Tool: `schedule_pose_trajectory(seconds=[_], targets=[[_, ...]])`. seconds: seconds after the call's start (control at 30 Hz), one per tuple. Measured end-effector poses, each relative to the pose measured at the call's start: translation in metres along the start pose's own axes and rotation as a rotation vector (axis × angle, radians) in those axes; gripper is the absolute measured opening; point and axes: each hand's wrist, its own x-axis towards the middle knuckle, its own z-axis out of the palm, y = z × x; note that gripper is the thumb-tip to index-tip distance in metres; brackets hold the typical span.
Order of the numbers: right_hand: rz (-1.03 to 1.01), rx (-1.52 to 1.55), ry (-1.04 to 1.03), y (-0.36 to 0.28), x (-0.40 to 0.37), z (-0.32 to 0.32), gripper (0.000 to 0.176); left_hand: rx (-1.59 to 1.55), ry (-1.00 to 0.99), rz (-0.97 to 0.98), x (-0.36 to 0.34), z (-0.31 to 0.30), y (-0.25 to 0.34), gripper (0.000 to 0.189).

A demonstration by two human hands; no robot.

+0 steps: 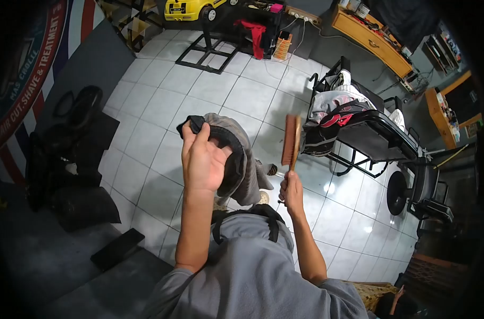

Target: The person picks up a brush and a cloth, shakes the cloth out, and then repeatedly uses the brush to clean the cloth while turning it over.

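Note:
My left hand (204, 159) grips the dark band of a grey barber cape (242, 138), thumb and fingers pinched at its upper edge. The cloth hangs in folds in front of my body, over the tiled floor. To the right, my right hand (291, 192) is closed around the wooden handle of a brush (291, 139). Its reddish-brown bristles face left, toward the cape, with a gap between the two. The brush stands nearly upright. Part of the cape's inner side is hidden behind my left hand and wrist.
A black chair (380, 125) piled with clothes stands at right. Behind it, a wooden counter (377, 45) runs along the wall. A black metal frame (207, 56) sits on the floor under a yellow toy car (189, 9). Dark furniture (82, 159) and a barber sign (37, 69) are at left.

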Motion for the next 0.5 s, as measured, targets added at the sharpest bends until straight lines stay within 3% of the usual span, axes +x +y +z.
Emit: schedule_pose_trajectory(seconds=[0.1, 0.17, 0.23, 0.27, 0.37, 0.5], targets=[[-0.114, 0.286, -0.08, -0.096, -0.048, 0.052, 0.031, -0.039, 0.042, 0.099, -0.002, 0.015, -0.012, 0.014], [-0.136, 0.345, -0.228, -0.121, -0.071, 0.066, 0.029, -0.079, 0.047, 0.183, -0.004, 0.029, -0.016, 0.015], [-0.204, 0.083, -0.306, -0.129, -0.076, 0.073, 0.028, -0.08, 0.008, 0.217, -0.004, 0.033, -0.011, 0.02], [-0.306, -0.146, -0.29, -0.119, -0.071, 0.077, 0.028, -0.076, -0.025, 0.249, -0.006, 0.037, -0.008, 0.022], [-0.228, -0.224, -0.409, -0.057, -0.043, 0.08, 0.027, -0.07, -0.052, 0.317, -0.007, 0.038, 0.001, 0.025], [-0.117, -0.937, -0.472, 0.071, 0.009, 0.031, 0.034, -0.047, -0.025, 0.345, -0.008, 0.029, 0.018, 0.027]])
